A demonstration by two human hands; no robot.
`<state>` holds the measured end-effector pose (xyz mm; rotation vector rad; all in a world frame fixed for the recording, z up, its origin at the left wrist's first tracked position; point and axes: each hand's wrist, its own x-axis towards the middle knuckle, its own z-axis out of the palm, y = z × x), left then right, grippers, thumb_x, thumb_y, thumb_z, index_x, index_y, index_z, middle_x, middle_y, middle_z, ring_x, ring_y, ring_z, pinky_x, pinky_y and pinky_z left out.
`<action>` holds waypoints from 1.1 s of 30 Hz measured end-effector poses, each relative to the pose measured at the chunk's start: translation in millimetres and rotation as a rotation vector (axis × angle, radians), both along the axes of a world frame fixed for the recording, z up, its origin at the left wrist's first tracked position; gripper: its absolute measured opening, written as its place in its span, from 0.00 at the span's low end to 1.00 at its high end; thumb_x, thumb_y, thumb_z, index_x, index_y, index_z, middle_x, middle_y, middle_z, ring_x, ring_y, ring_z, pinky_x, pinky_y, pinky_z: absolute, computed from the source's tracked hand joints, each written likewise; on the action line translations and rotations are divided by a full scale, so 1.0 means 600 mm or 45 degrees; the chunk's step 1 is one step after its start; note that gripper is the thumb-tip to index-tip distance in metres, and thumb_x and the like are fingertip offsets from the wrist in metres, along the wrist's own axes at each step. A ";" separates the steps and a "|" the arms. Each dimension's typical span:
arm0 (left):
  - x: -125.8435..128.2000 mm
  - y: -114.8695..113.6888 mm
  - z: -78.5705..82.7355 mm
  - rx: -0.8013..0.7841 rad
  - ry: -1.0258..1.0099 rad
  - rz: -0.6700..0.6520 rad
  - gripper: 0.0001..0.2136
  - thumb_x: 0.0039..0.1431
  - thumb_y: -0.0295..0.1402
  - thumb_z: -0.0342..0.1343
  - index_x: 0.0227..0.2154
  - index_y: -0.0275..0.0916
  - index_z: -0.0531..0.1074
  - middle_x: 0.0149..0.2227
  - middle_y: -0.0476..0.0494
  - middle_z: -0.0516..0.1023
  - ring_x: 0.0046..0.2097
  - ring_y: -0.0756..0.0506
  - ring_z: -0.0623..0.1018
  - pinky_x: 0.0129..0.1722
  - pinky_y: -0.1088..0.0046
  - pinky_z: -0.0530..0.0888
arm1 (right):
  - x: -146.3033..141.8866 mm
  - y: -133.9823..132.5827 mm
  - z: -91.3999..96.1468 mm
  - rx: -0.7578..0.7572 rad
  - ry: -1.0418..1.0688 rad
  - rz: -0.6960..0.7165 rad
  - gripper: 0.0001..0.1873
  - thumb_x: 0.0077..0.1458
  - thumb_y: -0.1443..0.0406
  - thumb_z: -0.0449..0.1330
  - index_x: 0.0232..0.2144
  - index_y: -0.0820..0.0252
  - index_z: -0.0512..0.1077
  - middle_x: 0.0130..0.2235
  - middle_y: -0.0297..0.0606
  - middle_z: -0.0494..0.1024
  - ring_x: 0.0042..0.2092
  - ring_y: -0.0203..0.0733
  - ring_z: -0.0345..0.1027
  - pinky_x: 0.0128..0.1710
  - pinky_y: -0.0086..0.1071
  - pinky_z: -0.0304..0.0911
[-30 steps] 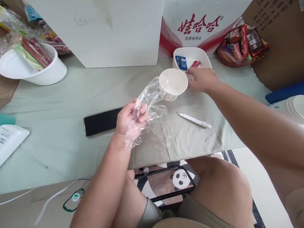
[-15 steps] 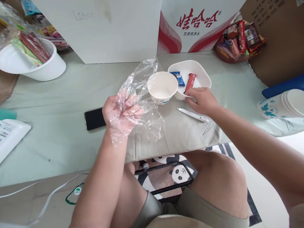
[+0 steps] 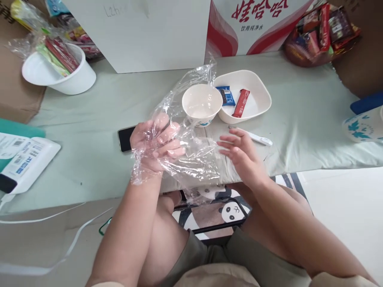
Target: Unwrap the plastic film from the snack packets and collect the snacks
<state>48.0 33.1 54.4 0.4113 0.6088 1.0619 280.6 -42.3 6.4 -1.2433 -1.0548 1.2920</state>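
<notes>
Clear plastic (image 3: pixel 199 156) lay crumpled over the left hand's (image 3: pixel 157 139) half-curled fingers; whether they gripped it, I couldn't tell. The right hand's (image 3: pixel 245 159) fingers were spread, pointing toward the plastic. Beyond the left fingers stood a paper cup (image 3: pixel 202 104); just past the right fingers, a knife (image 3: pixel 261 138).

Clear film (image 3: pixel 200 157) is glinting over the left hand (image 3: pixel 158 137); cannot tell whether the fingers are gripping it. That hand is hiding the phone (image 3: pixel 125 138) at its right end; right hand (image 3: pixel 245 158) is covering part of the white cutter (image 3: pixel 261 138). Paper cup (image 3: pixel 202 101) is masking the left end of the blue packet (image 3: pixel 228 96). White box (image 3: pixel 161 36) and red-lettered carton (image 3: pixel 230 34) are hiding the tabletop (image 3: pixel 98 139) at its back edge, their tops running out of view. Right edge is running out too, leaf-printed cup (image 3: pixel 362 126) with it. Near the front edge, a speck (image 3: pixel 81 183) is showing, too small to name.
</notes>
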 end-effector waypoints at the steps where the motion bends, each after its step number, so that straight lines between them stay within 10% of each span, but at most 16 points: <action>1: -0.001 -0.008 -0.002 -0.006 0.016 -0.009 0.22 0.66 0.48 0.47 0.22 0.41 0.48 0.16 0.58 0.49 0.12 0.59 0.38 0.13 0.74 0.56 | -0.014 -0.008 -0.002 -0.138 0.171 0.050 0.35 0.54 0.45 0.68 0.57 0.46 0.61 0.54 0.42 0.78 0.54 0.48 0.77 0.54 0.47 0.75; 6: -0.004 -0.037 -0.006 0.065 0.108 -0.138 0.22 0.60 0.45 0.51 0.17 0.41 0.48 0.14 0.54 0.49 0.13 0.54 0.50 0.18 0.70 0.67 | -0.046 -0.010 0.017 -0.496 0.593 0.302 0.40 0.47 0.50 0.75 0.58 0.48 0.62 0.40 0.33 0.81 0.35 0.39 0.78 0.35 0.35 0.73; 10: -0.015 -0.039 -0.004 0.154 0.184 -0.065 0.21 0.46 0.36 0.56 0.14 0.40 0.46 0.15 0.51 0.53 0.16 0.53 0.57 0.22 0.69 0.71 | -0.032 0.006 0.025 -0.442 0.628 0.034 0.29 0.39 0.65 0.76 0.44 0.52 0.70 0.27 0.21 0.69 0.27 0.29 0.65 0.29 0.26 0.64; 18: -0.020 -0.013 -0.022 -0.024 0.300 0.073 0.19 0.46 0.29 0.52 0.14 0.40 0.44 0.16 0.49 0.55 0.16 0.52 0.60 0.24 0.69 0.75 | 0.016 0.016 0.021 -0.406 0.541 0.242 0.16 0.45 0.63 0.68 0.28 0.55 0.61 0.41 0.34 0.79 0.37 0.37 0.76 0.42 0.37 0.76; 27: -0.021 0.010 -0.036 0.228 0.383 0.004 0.17 0.44 0.31 0.58 0.11 0.39 0.53 0.17 0.49 0.60 0.16 0.53 0.64 0.24 0.72 0.73 | 0.048 0.029 -0.011 -0.117 0.103 -0.020 0.30 0.49 0.64 0.65 0.53 0.45 0.61 0.57 0.38 0.78 0.48 0.42 0.79 0.44 0.38 0.78; 33: -0.067 0.017 -0.051 0.080 0.765 -0.604 0.26 0.53 0.59 0.62 0.26 0.36 0.79 0.30 0.24 0.83 0.31 0.30 0.85 0.27 0.58 0.80 | 0.060 0.031 -0.018 -0.051 -0.172 -0.037 0.32 0.52 0.63 0.59 0.60 0.46 0.63 0.57 0.43 0.79 0.49 0.45 0.78 0.37 0.37 0.75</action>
